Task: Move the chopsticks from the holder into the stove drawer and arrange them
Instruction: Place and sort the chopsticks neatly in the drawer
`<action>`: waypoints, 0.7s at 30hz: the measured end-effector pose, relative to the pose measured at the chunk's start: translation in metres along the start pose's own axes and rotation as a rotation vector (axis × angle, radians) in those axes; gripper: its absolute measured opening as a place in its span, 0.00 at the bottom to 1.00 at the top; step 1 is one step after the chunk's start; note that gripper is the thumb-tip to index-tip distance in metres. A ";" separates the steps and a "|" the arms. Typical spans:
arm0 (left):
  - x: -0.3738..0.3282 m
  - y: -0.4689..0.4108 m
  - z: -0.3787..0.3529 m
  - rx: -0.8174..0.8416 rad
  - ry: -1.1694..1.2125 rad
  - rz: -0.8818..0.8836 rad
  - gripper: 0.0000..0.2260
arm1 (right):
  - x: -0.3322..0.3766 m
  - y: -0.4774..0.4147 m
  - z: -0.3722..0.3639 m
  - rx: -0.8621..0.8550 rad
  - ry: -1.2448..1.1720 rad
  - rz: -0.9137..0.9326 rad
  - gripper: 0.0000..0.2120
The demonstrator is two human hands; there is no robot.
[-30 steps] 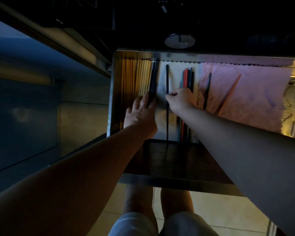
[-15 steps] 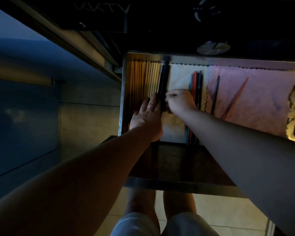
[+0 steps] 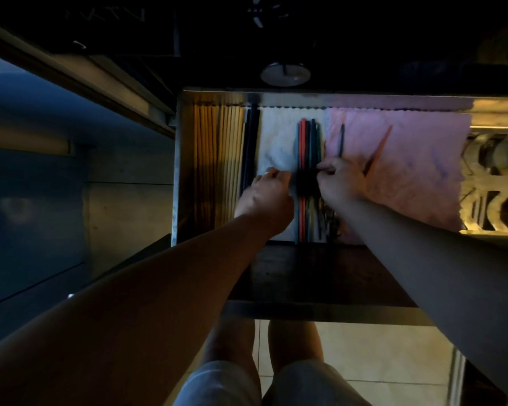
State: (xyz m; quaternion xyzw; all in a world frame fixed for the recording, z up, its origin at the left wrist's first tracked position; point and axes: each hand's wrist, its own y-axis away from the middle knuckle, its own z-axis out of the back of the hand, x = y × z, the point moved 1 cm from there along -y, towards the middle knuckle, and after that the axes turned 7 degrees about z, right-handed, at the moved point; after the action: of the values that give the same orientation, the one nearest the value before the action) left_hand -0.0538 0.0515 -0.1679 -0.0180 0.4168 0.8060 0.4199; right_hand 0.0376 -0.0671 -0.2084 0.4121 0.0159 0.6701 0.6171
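Below the stove knob (image 3: 285, 74), the drawer (image 3: 182, 171) stands pulled out over the tiled floor (image 3: 379, 347). Wooden chopsticks (image 3: 214, 159) lie in a tight row flush against its left wall, tips up at the back edge. Black chopsticks (image 3: 251, 142) lie straight just beside them. Next comes a bare strip of white liner (image 3: 276, 142), the free room between the black ones and the coloured chopsticks (image 3: 307, 142), a bundle of red, teal and dark sticks lying parallel near the middle.

A pink liner (image 3: 417, 171) covers the right half, its wavy back edge touching the drawer's rear wall. On it lie a single dark chopstick (image 3: 341, 139), close to the bundle, and an orange chopstick (image 3: 380, 145) tilted across it. Right of the orange one, the pink surface runs bare out to its ragged right edge.

The left hand (image 3: 264, 197) sits over the white strip at the bundle's left side, fingers curled. It is blurred, so I cannot tell whether it grips anything. The right hand (image 3: 342, 183) comes in from the other side, finger and thumb pinching the bundle's right edge. Both forearms cross the drawer's dark front panel (image 3: 320, 273).
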 end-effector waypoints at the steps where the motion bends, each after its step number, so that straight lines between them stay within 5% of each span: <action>1: -0.008 -0.002 -0.004 0.023 0.082 0.041 0.17 | -0.004 0.001 0.003 -0.009 -0.006 0.001 0.12; 11: -0.039 -0.029 -0.039 -0.085 0.322 0.513 0.14 | -0.037 -0.002 0.023 0.052 -0.044 0.073 0.13; 17: -0.034 -0.037 -0.040 -0.049 0.452 0.590 0.14 | -0.048 -0.005 0.025 0.124 -0.127 0.071 0.11; 21: -0.039 -0.032 -0.035 -0.172 0.459 0.607 0.12 | -0.049 -0.007 0.027 0.160 -0.132 0.044 0.11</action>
State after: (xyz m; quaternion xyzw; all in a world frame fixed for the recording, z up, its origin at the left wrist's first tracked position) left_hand -0.0177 0.0110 -0.1967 -0.1087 0.4172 0.9006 0.0552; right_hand 0.0535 -0.1198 -0.2205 0.5036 0.0194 0.6516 0.5670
